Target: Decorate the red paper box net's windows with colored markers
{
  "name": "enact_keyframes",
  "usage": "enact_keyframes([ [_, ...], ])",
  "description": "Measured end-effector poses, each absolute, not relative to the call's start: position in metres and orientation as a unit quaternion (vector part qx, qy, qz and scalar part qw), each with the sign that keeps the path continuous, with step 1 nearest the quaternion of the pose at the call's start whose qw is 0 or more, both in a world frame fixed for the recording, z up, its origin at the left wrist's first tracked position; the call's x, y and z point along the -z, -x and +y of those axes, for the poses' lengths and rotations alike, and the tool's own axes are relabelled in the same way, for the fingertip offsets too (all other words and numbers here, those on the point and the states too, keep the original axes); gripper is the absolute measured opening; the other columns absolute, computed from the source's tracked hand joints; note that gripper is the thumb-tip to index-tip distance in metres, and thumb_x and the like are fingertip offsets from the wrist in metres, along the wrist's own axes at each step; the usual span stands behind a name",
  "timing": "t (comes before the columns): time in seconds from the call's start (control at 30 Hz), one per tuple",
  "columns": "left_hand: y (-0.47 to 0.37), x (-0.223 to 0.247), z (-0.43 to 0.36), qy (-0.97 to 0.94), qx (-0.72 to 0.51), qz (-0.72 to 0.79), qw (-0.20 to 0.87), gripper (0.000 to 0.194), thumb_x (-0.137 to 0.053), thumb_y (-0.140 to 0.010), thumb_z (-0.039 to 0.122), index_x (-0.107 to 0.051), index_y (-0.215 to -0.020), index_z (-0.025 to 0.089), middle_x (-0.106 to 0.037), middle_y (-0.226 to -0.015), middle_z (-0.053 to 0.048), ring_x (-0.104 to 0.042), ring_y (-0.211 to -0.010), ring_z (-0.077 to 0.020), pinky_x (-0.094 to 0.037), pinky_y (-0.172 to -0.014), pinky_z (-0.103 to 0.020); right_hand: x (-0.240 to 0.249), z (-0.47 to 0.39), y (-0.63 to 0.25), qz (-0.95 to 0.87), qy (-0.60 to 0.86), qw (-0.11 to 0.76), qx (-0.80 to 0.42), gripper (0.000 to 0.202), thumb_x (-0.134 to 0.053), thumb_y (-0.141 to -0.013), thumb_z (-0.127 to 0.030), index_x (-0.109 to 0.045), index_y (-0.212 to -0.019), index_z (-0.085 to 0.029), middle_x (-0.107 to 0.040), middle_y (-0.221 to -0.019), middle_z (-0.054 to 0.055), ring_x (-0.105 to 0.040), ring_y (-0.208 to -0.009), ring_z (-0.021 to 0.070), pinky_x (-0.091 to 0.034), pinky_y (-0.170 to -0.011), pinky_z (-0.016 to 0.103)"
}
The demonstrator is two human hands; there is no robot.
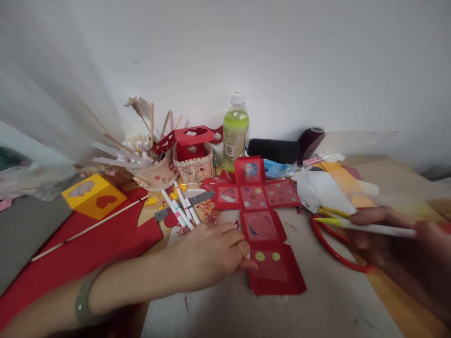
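A red cut-out (pixel 264 197) lies unfolded on white paper, with drawn panels and two yellow-green dots on its lowest panel. My left hand (pixel 218 249) reaches in at its left edge, fingers curled together and a ring on one; a small white bit shows by the fingertips, too small to name. At the right my right hand (pixel 391 249), blurred, holds a white marker (pixel 377 229) with a yellow tip pointing left. Under and beside that marker are red-handled scissors (pixel 338 256). Several white markers (pixel 185 206) lie beyond my left hand.
A bottle (pixel 236 134) of green liquid stands at the back, beside a dark phone (pixel 273 150). Two decorated baskets (pixel 195 169) hold sticks and red paper. A yellow box (pixel 93 196) and a wooden stick (pixel 91 227) lie left on red sheets.
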State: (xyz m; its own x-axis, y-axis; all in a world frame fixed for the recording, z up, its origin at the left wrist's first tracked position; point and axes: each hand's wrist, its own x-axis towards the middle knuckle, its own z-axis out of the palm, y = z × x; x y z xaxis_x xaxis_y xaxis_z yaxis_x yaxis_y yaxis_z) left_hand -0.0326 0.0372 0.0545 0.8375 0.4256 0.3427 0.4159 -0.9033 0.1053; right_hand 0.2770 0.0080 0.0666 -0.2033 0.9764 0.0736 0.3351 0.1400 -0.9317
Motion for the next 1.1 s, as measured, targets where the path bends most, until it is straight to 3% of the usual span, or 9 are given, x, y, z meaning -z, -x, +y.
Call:
enact_keyframes([
  [0.07,0.027,-0.037,0.038,-0.952,-0.194,0.223,-0.073,0.041,-0.032,-0.098,0.035,-0.061,-0.079,0.013,-0.067,-0.082,-0.006,-0.061,-0.066,-0.0161,-0.048,-0.053,-0.025,-0.065,0.016,-0.261,-0.577,0.532,0.406,-0.469,0.037,-0.055,-0.075,-0.063,-0.061,-0.07,-0.027,-0.045,-0.05,-0.001,-0.038,-0.041,0.0129,-0.028,-0.037,0.027],
  [0.13,0.025,-0.025,0.038,-0.95,-0.184,0.224,-0.117,0.033,-0.038,-0.097,0.032,-0.063,-0.089,0.011,-0.068,-0.097,-0.009,-0.063,-0.07,-0.0177,-0.051,-0.053,-0.028,-0.064,0.025,-0.241,-0.521,0.602,0.385,-0.466,0.035,-0.063,-0.075,-0.052,-0.05,-0.059,-0.023,-0.038,-0.045,-0.005,-0.031,-0.038,0.0094,-0.019,-0.036,0.025],
  [0.23,0.025,-0.016,0.038,-0.95,-0.166,0.221,-0.146,0.029,-0.042,-0.096,0.029,-0.062,-0.097,0.009,-0.067,-0.107,-0.013,-0.065,-0.07,-0.0187,-0.053,-0.054,-0.03,-0.059,0.041,-0.217,-0.541,0.608,0.353,-0.462,0.029,-0.059,-0.079,-0.049,-0.054,-0.07,-0.022,-0.044,-0.047,-0.006,-0.036,-0.041,0.0095,-0.024,-0.04,0.024],
  [0.33,0.026,-0.013,0.038,-0.944,-0.181,0.222,-0.162,0.031,-0.039,-0.097,0.028,-0.063,-0.098,0.009,-0.068,-0.104,-0.013,-0.065,-0.069,-0.0179,-0.053,-0.052,-0.028,-0.047,0.056,-0.206,-0.61,0.558,0.324,-0.46,0.03,-0.06,-0.08,-0.044,-0.052,-0.064,-0.019,-0.049,-0.055,-0.004,-0.044,-0.051,0.01,-0.033,-0.048,0.023],
  [0.47,0.023,-0.009,0.037,-0.939,-0.198,0.227,-0.165,0.033,-0.035,-0.097,0.025,-0.064,-0.095,0.01,-0.069,-0.1,-0.011,-0.065,-0.068,-0.0176,-0.051,-0.047,-0.026,-0.031,0.066,-0.202,-0.643,0.516,0.328,-0.461,0.022,-0.06,-0.079,-0.036,-0.048,-0.069,-0.02,-0.05,-0.062,-0.004,-0.044,-0.054,0.0103,-0.032,-0.047,0.022],
  [0.6,0.022,-0.007,0.035,-0.942,-0.187,0.22,-0.172,0.03,-0.039,-0.096,0.023,-0.064,-0.097,0.008,-0.069,-0.101,-0.013,-0.065,-0.067,-0.018,-0.051,-0.048,-0.027,-0.03,0.062,-0.198,-0.67,0.529,0.31,-0.418,0.022,-0.058,-0.077,-0.029,-0.043,-0.062,-0.021,-0.047,-0.058,-0.004,-0.04,-0.052,0.0104,-0.031,-0.046,0.023],
  [1.1,0.025,-0.007,0.034,-0.949,-0.166,0.199,-0.179,0.026,-0.047,-0.091,0.022,-0.063,-0.101,0.004,-0.067,-0.103,-0.018,-0.065,-0.072,-0.021,-0.051,-0.051,-0.029,-0.026,0.057,-0.195,-0.698,0.542,0.275,-0.378,0.017,-0.052,-0.082,-0.029,-0.049,-0.068,-0.021,-0.056,-0.062,-0.002,-0.05,-0.057,0.0124,-0.038,-0.049,0.023],
])
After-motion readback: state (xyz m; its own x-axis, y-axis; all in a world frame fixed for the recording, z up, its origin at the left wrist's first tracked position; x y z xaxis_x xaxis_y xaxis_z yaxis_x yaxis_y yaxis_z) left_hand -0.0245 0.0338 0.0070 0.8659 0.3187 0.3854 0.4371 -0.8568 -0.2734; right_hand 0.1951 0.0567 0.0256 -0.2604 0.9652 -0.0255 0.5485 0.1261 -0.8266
